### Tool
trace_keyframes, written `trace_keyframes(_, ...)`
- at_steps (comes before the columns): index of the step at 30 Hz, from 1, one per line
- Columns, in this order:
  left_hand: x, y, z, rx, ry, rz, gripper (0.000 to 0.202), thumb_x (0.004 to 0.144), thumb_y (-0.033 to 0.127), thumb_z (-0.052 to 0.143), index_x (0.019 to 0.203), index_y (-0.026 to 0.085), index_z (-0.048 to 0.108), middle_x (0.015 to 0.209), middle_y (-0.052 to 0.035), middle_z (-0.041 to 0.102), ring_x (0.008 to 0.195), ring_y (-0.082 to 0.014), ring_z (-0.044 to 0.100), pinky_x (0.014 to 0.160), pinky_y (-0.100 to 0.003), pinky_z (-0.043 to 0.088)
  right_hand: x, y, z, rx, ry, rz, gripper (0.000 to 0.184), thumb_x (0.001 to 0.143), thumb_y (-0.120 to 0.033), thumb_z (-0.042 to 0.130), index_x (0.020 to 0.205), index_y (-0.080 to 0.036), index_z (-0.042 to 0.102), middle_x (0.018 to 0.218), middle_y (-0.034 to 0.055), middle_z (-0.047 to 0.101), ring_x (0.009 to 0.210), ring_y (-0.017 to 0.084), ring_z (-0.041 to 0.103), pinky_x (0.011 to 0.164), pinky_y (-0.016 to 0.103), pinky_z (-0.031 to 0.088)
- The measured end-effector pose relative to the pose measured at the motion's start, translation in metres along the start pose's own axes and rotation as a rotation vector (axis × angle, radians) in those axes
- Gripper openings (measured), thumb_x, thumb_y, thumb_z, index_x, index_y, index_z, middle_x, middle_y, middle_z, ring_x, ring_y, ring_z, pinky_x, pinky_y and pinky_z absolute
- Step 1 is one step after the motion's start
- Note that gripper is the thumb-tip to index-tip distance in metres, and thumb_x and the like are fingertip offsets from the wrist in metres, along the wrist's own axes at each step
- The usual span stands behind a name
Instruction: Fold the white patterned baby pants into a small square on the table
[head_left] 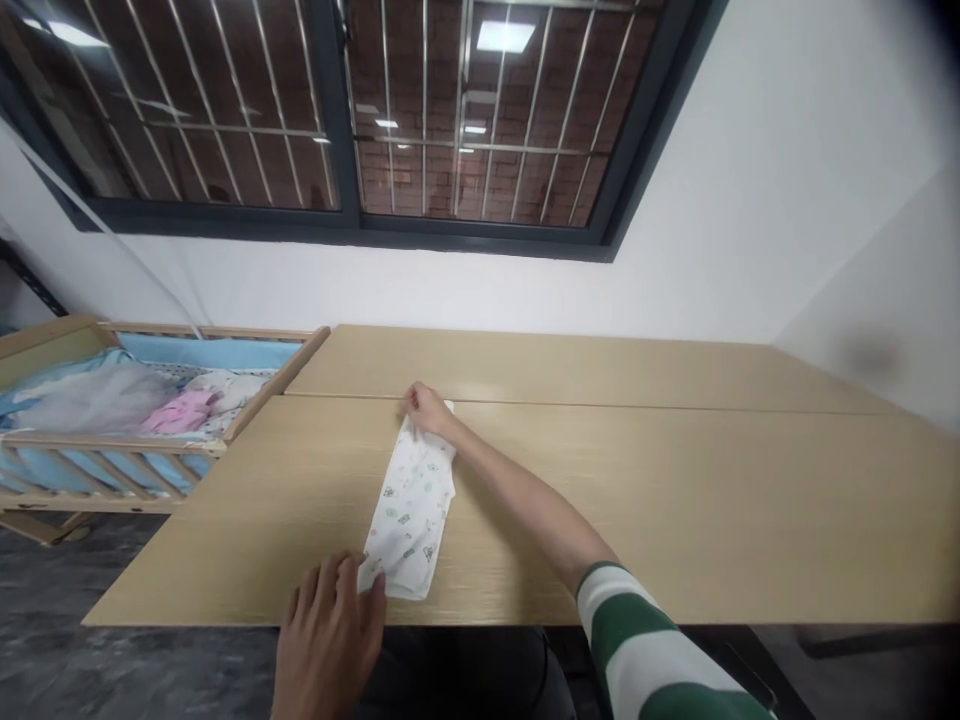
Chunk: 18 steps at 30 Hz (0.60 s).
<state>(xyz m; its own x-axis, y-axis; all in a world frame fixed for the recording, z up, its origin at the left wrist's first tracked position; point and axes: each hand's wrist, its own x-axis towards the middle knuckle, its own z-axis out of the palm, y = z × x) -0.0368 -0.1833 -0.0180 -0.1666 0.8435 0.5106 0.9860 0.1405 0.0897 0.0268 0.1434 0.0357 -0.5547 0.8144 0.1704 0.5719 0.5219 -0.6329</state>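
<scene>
A folded white baby garment (411,510) with small green and grey prints lies lengthwise on the wooden table, one end toward me. Its exact type cannot be made out in this fold. My right hand (427,408) reaches across to the far end, with fingers pinched together on the cloth at the far left corner. At the near end, my left hand (330,625) holds the lower left corner between thumb and fingers. Parts of the cloth under both hands are hidden.
The light wooden table (675,500) has a seam running across it. On the left, a wooden crib (277,385) with blue lining holds a pink cloth (182,410) and white bedding. A barred window (352,225) is set in the white wall behind.
</scene>
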Motion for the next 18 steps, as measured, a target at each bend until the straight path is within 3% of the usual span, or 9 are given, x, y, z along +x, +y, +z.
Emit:
trace_keyframes(2,-0.007,0.011,0.004,-0.049,0.099,0.134,0.036,0.1,0.037,0.046,0.124,0.015,0.059,0.122,-0.0156,0.071,0.108,-0.0307,0.067,0.091,-0.042,0.048,-0.027,-0.014,-0.004,0.01,-0.087,-0.153,0.025,0.097,-0.027,0.061,0.12,-0.018,0.06,0.12,0.008,0.07,0.108,0.019,0.066,0.091,0.029,0.049)
trace_keyframes(5,-0.021,0.028,0.017,-0.037,0.157,0.215,0.057,0.097,0.037,0.047,0.145,0.006,0.044,0.138,-0.0229,0.061,0.124,-0.0336,0.06,0.098,-0.044,0.047,-0.086,-0.035,-0.001,0.009,-0.377,-0.524,0.049,0.1,-0.044,0.057,0.142,-0.019,0.051,0.146,0.013,0.057,0.129,0.024,0.058,0.105,0.035,0.047)
trace_keyframes(8,-0.038,0.034,0.033,0.038,0.192,0.254,0.069,0.096,0.041,0.047,0.152,0.003,0.035,0.13,-0.025,0.065,0.121,-0.0386,0.061,0.098,-0.049,0.046,-0.145,-0.044,0.01,-0.018,-0.594,-0.786,0.055,0.104,-0.041,0.049,0.154,-0.019,0.042,0.16,0.0129,0.042,0.148,0.024,0.04,0.119,0.036,0.034)
trace_keyframes(11,-0.05,0.029,0.045,0.095,0.227,0.303,0.07,0.096,0.042,0.047,0.157,0.01,0.03,0.114,-0.0203,0.071,0.112,-0.0385,0.065,0.096,-0.051,0.047,-0.181,-0.035,0.024,-0.038,-0.645,-0.901,0.057,0.106,-0.036,0.044,0.156,-0.008,0.039,0.161,0.0194,0.039,0.154,0.025,0.029,0.126,0.035,0.023)
trace_keyframes(14,-0.053,0.024,0.048,0.119,0.205,0.317,0.071,0.095,0.042,0.051,0.158,0.017,0.03,0.126,-0.0217,0.066,0.118,-0.0378,0.064,0.096,-0.05,0.048,-0.18,-0.018,0.033,-0.076,-0.642,-0.872,0.057,0.107,-0.04,0.042,0.156,-0.01,0.04,0.162,0.017,0.037,0.155,0.023,0.026,0.126,0.037,0.02)
trace_keyframes(18,-0.051,0.022,0.046,0.142,0.138,0.31,0.074,0.091,0.045,0.06,0.158,0.025,0.034,0.144,-0.0226,0.055,0.126,-0.0374,0.06,0.095,-0.047,0.051,-0.131,0.012,0.031,-0.149,-0.608,-0.733,0.059,0.105,-0.05,0.045,0.157,-0.023,0.04,0.168,0.0106,0.026,0.157,0.025,0.02,0.127,0.046,0.013)
